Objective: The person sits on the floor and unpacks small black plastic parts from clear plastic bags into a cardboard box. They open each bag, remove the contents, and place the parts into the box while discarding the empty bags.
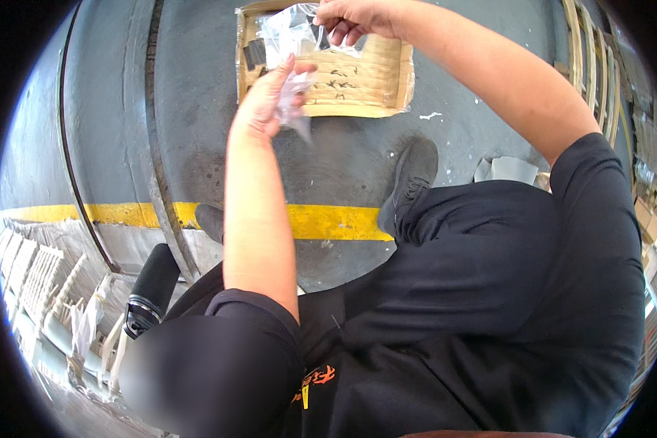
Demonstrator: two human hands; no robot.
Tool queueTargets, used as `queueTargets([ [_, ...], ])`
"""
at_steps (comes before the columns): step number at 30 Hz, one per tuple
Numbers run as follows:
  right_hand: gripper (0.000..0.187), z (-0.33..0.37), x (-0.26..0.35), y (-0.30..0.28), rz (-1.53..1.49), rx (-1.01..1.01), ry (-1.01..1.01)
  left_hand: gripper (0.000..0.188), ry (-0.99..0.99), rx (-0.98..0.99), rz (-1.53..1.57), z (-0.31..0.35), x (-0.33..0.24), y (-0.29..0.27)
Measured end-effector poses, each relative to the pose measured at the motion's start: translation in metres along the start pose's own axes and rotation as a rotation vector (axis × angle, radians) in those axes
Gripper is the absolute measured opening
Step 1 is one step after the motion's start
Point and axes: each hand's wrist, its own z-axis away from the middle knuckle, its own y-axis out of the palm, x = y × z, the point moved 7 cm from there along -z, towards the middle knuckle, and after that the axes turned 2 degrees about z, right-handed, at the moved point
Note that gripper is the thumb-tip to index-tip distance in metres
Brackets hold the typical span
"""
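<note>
My left hand [266,98] is closed round a crumpled clear plastic bag [292,101], whose loose end hangs below the fingers and is smeared by motion. Beyond it, my right hand [354,20] pinches at the edge of another clear plastic bag [286,33], above the far part of a shallow cardboard tray [358,109]. Something dark shows by the right fingertips, too unclear to name. Small dark pieces [254,55] lie along the tray's left side, and several smaller dark bits are scattered over its brown bottom.
The tray rests on a grey floor with a yellow stripe [336,221]. My shoe [415,175] stands just nearer than the tray. A black cylinder [152,288] is at lower left, beside a metal rail [157,160]. Wooden slats [591,66] stand at far right.
</note>
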Motion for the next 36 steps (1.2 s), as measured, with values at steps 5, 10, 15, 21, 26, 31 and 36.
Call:
queueTargets([
  [5,0.014,-0.019,-0.001,0.036,-0.170,0.002,-0.018,0.042,0.230,-0.159,0.408,-0.011,0.012,0.005],
  [10,0.015,-0.026,0.002,0.042,-0.050,0.015,-0.024,0.028,0.229,-0.183,0.430,-0.014,0.006,-0.007],
  [15,0.014,-0.033,0.005,0.053,-0.067,0.054,0.022,0.020,0.209,0.036,0.631,-0.016,0.007,-0.018],
  [21,0.013,-0.042,0.007,0.052,0.088,0.064,-0.013,0.020,0.140,0.185,0.834,-0.017,0.021,-0.001],
  [26,0.013,-0.044,0.022,0.065,0.183,0.052,-0.059,0.025,0.202,0.177,0.868,-0.012,0.017,-0.010],
  [31,0.012,-0.039,0.032,0.066,0.201,0.073,-0.082,0.035,0.246,0.208,0.840,-0.007,0.004,-0.004],
  [36,0.017,-0.029,0.033,0.071,0.376,0.271,-0.079,0.041,0.243,0.064,0.686,-0.014,0.003,-0.018],
])
